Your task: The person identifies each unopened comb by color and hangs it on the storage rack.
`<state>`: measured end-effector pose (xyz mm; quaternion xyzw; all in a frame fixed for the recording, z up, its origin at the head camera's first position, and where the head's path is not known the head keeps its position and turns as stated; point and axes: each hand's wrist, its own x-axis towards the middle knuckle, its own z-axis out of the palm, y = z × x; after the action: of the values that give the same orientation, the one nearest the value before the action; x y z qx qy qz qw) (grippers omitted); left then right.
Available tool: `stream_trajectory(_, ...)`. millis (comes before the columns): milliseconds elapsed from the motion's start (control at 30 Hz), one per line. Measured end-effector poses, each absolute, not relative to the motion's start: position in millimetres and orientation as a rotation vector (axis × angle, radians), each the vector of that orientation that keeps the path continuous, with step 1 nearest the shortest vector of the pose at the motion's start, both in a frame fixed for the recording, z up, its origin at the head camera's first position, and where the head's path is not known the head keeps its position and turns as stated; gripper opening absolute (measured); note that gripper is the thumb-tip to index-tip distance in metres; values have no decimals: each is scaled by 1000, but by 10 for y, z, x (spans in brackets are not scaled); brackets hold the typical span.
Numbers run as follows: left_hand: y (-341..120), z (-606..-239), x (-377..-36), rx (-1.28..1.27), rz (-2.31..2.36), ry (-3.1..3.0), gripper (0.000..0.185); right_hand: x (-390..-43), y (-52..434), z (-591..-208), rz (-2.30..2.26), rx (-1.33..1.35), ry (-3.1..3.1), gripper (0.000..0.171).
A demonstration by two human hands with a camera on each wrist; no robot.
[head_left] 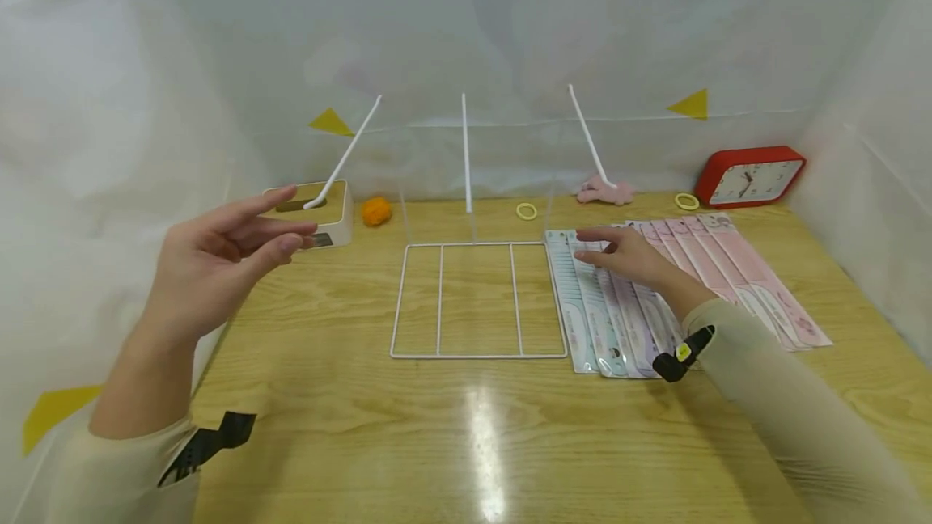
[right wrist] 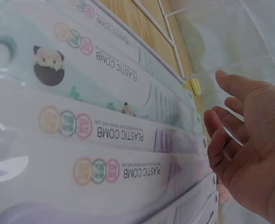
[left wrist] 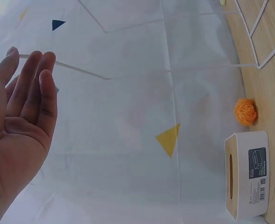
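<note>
Head view: the right hand [head_left: 628, 255] hovers, fingers loosely extended and grasping nothing, over the row of packaged plastic combs [head_left: 658, 297] lying at 3 o'clock of the white wire rack [head_left: 478, 300]. The left hand [head_left: 218, 257] hangs raised at 9 o'clock, fingers relaxed, empty.

Left wrist view: open palm; tissue box [left wrist: 247, 173] and orange ball [left wrist: 245, 111] at 3 o'clock.

Right wrist view: fingers [right wrist: 223, 140] just above the packs. Judged step: selecting a comb; the next move calls for pinching one pack's edge cleanly.
</note>
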<state>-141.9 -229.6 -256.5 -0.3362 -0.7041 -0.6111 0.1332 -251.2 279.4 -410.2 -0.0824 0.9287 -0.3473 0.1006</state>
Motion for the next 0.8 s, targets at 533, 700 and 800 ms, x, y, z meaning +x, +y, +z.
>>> stream_trajectory(533, -2137, -2571, -1519, -1006, -1824, -1911, 27, -2835, 2715, -4286, -1021, -279, 2763, 61)
stream_trajectory(700, -2125, -2572, -1519, -929, -1804, -1931, 22, -2895, 2717, -4302, -969, -273, 2754, 64)
stream_trajectory(800, -2117, -2560, -1525, -911, -1797, -1931, 20, -2915, 2721, -4311, -928, -270, 2759, 63)
